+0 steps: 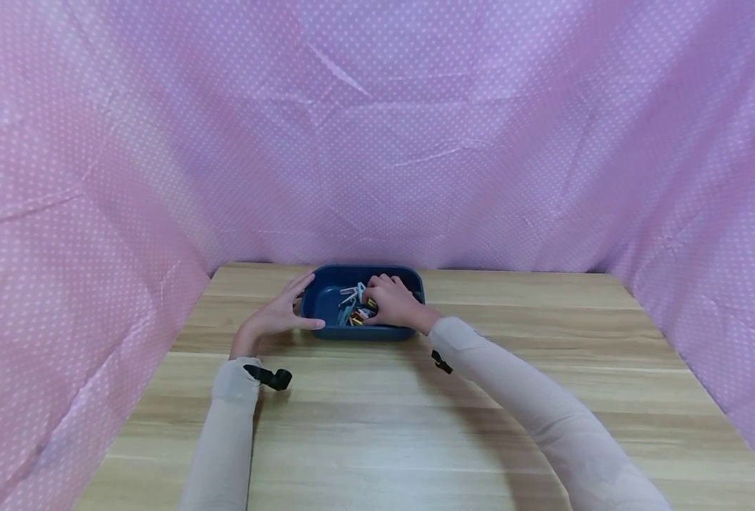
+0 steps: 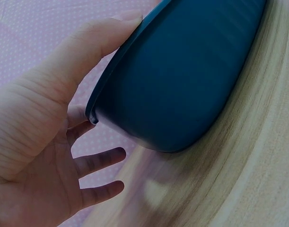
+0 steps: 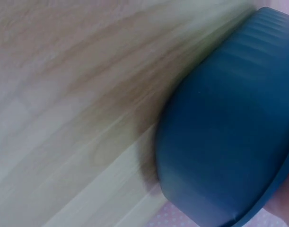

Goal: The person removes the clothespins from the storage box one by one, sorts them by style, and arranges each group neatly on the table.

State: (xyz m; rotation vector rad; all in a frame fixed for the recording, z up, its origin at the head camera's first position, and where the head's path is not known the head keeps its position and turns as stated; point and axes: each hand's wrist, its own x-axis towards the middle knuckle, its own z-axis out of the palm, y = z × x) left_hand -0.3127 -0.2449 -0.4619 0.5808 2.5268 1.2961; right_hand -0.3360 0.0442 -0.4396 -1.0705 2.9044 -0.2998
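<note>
A dark blue rectangular plastic bin (image 1: 326, 332) stands near the table's far edge. In its middle and right part lies a heap of small clips (image 1: 350, 306) that look like clothespins, in pale blue, white, yellow and brown. My left hand (image 1: 275, 314) spans the bin's left end. Its thumb (image 2: 99, 40) touches the rim, and the other fingers are spread, two of them straight and off the wall. Inside the bin, my right hand (image 1: 395, 301) reaches down among the clips, fingers bent and thumb apart. Whether it pinches one is hidden. Only the bin's outer wall (image 3: 220, 123) shows in the right wrist view.
The wooden table (image 1: 365, 433) extends in front of the bin and to both sides. Pink dotted cloth (image 1: 377, 163) hangs behind and at the sides. Each sleeve has a black wrist camera mount (image 1: 269, 377) at its cuff.
</note>
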